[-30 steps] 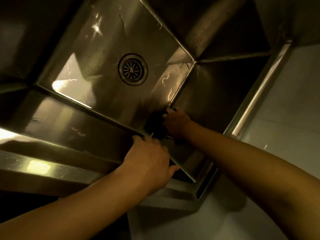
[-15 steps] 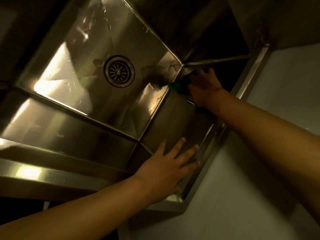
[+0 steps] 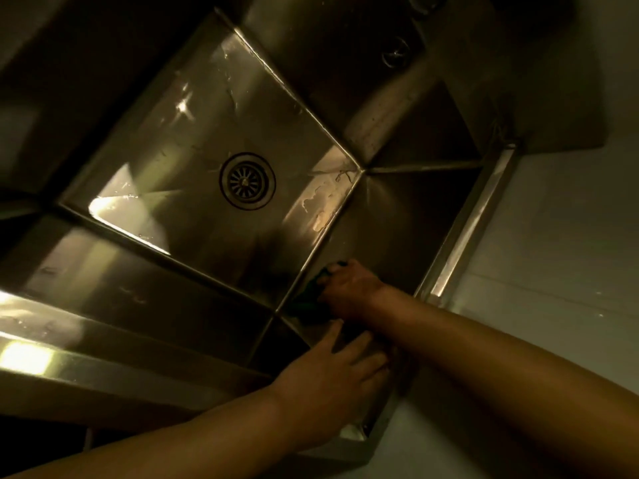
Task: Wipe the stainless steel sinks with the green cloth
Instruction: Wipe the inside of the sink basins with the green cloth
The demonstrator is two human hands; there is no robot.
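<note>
A deep stainless steel sink [image 3: 207, 140] fills the view, with a round drain [image 3: 247, 181] in its floor. My right hand [image 3: 349, 288] reaches down inside and grips a dark green cloth [image 3: 311, 292], pressed where the right inner wall meets the floor near the front corner. Only a small edge of the cloth shows past my fingers. My left hand [image 3: 332, 378] lies flat with fingers spread on the sink's near right rim, just below my right forearm.
The sink's right rim [image 3: 466, 229] runs along a pale wall [image 3: 553, 254]. The front ledge [image 3: 52, 361] glints at lower left. Wet streaks mark the floor near the back right corner [image 3: 325, 205]. Round fittings [image 3: 396, 53] sit on the back wall.
My right hand has slid the cloth from the back right corner down along the right wall toward the front corner. My left hand stays flat on the rim.
</note>
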